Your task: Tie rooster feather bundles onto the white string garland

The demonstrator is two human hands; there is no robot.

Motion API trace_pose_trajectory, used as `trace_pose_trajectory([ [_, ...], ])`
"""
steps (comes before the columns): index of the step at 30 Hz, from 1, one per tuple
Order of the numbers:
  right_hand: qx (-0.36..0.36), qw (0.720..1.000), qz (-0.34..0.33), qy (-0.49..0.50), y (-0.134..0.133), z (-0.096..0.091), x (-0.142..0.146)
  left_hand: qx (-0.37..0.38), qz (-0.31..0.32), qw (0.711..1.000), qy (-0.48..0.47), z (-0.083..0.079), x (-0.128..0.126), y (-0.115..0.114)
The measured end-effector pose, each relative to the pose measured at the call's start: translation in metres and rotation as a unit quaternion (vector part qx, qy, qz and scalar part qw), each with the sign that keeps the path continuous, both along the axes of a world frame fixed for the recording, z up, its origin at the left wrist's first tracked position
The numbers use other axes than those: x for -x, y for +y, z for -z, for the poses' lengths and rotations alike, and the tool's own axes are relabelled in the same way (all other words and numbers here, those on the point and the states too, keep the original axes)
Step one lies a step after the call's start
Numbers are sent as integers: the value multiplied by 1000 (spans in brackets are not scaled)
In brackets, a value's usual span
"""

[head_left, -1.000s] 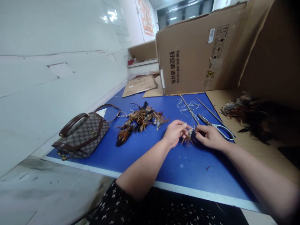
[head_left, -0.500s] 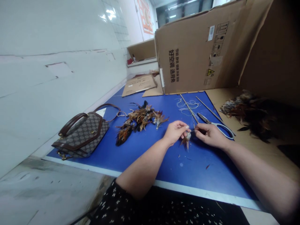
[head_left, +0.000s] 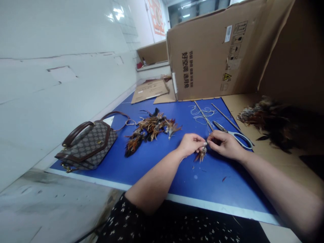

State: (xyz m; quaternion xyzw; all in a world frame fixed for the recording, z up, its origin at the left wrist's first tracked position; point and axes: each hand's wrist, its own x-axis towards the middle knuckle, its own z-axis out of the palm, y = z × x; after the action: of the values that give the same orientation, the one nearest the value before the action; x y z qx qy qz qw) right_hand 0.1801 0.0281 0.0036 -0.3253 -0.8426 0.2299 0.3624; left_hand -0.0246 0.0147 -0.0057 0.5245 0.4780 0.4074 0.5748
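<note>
My left hand [head_left: 190, 144] pinches the top of a small bundle of brown feathers [head_left: 200, 155] that hangs just above the blue table [head_left: 177, 175]. My right hand [head_left: 226, 144] sits right beside it with its fingertips pinched together at the bundle's top, apparently on a thin thread that is too fine to make out. The two hands nearly touch. A heap of brown and black feathers [head_left: 151, 129] lies to the left of my hands.
Scissors [head_left: 234, 135], two thin sticks [head_left: 204, 115] and loose white thread [head_left: 204, 114] lie behind my hands. A patterned handbag [head_left: 87, 145] stands at the table's left. A big cardboard box [head_left: 210, 57] stands at the back, and more dark feathers [head_left: 275, 123] lie on cardboard at the right.
The hands have drawn closer together and shifted slightly. The small feather bundle hangs a little lower and more to the left under my left fingers.
</note>
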Motion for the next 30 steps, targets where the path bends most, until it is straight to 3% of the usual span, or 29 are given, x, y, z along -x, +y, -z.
trace_pose_trajectory([
  [9,-18,999,-32,23,-5,-3,9,-12,25,999,34,9,-1,1],
  [15,138,990,-38,-18,-4,3,3,-22,20,999,-11,1,0,-2],
  [17,160,986,-43,-18,-2,6,1,-18,14,1000,-21,-2,1,-2],
  [23,101,994,-10,-39,3,5,-1,-8,35,999,-24,-8,2,-5],
  [30,11,997,20,-76,2,2,-2,21,52,998,10,-3,2,-5],
])
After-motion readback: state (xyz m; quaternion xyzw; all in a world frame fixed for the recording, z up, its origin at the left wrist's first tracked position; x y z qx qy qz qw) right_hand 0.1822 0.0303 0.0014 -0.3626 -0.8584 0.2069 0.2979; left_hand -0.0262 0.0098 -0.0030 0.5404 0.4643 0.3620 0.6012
